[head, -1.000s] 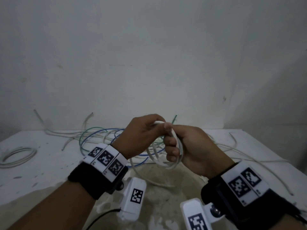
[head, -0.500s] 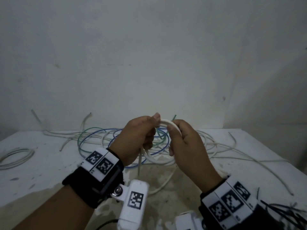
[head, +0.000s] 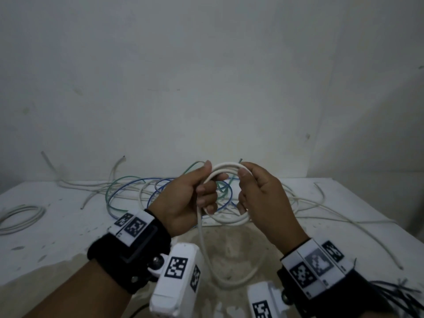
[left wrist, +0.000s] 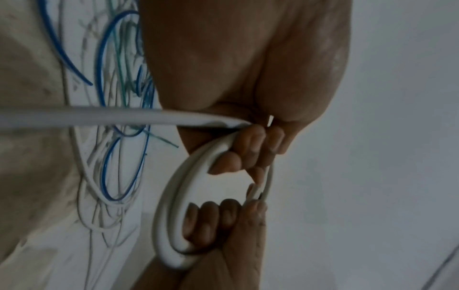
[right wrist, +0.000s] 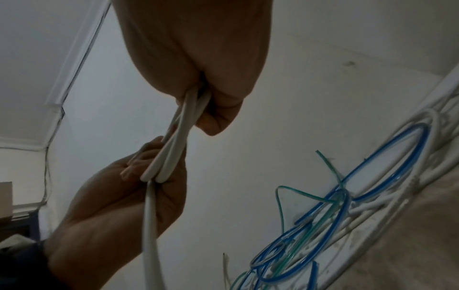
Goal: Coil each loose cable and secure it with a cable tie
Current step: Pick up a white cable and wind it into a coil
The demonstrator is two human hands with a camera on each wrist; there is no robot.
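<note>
A thick white cable (head: 226, 169) is wound into a small coil held upright above the table. My left hand (head: 193, 195) grips the coil's left side, fingers curled through it. My right hand (head: 257, 193) grips its right side, thumb on the top arc. In the left wrist view the coil (left wrist: 171, 198) has two or three turns between both sets of fingers. The cable's loose tail (head: 202, 246) hangs from my left hand and loops on the table near me. The right wrist view shows the coil (right wrist: 174, 149) edge-on between both hands. Black cable ties (head: 397, 297) lie at bottom right.
A tangle of blue (head: 227, 198), green (head: 114, 187) and thin white cables (head: 321, 207) spreads across the back of the white table (head: 57, 237). A coiled white cable (head: 20, 216) lies at the far left. A wall stands close behind.
My hands have moved apart and opened the coil into a wider ring. The right hand turned so its thumb sits on top. More loose tail now hangs toward me.
</note>
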